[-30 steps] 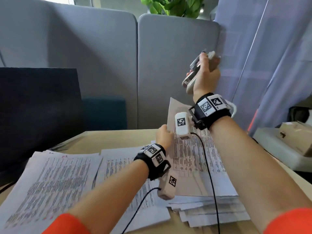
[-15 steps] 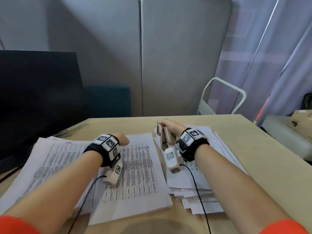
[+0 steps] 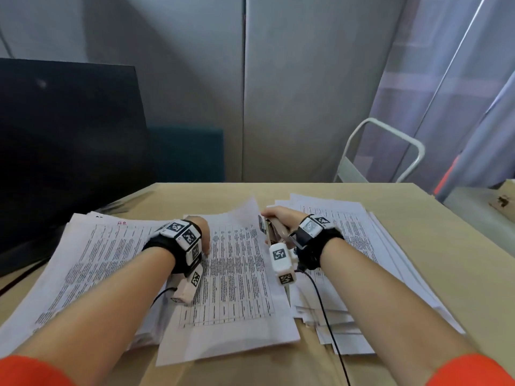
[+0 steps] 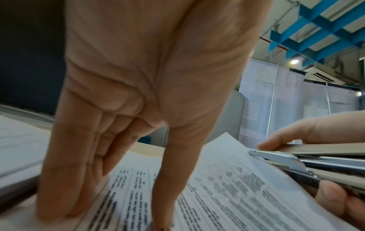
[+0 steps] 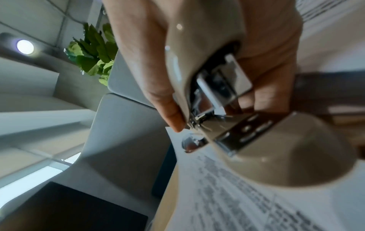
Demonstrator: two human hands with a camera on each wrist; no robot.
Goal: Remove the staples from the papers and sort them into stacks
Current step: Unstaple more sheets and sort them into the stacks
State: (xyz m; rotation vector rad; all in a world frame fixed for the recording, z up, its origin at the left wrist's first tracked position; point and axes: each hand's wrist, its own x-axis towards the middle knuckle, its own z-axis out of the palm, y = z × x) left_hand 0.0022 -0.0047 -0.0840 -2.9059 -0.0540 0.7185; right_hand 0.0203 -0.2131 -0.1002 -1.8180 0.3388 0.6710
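A tan desk (image 3: 348, 196) fills the lower half of the head view, with a black monitor (image 3: 67, 151) at the left edge and grey partition panels (image 3: 306, 87) rising behind it. Three paper piles lie across the desk: a left stack (image 3: 83, 263) at lower left, a middle set of printed pages (image 3: 237, 296) in the lower centre, and a right stack (image 3: 370, 246) fanned out toward the lower right. The middle set's upper right corner is lifted off the desk, and there it meets the front end of a beige stapler (image 3: 274, 232). The left hand (image 3: 202, 232), just left of centre, presses down on the middle set with fingers held straight and close together; in the left wrist view the fingers (image 4: 75, 171) and thumb lie flat against the sheet (image 4: 227, 195). The right hand (image 3: 281, 218), just right of centre, is wrapped around the stapler, thumb on the upper arm and fingers under the base. In the right wrist view the right hand (image 5: 266, 70) grips the stapler (image 5: 276, 148), whose metal nose sits at the paper's edge (image 5: 217, 195), near the centre of the frame. A green plant (image 5: 92, 51) shows at upper left of that view. Whether a staple is caught cannot be told.
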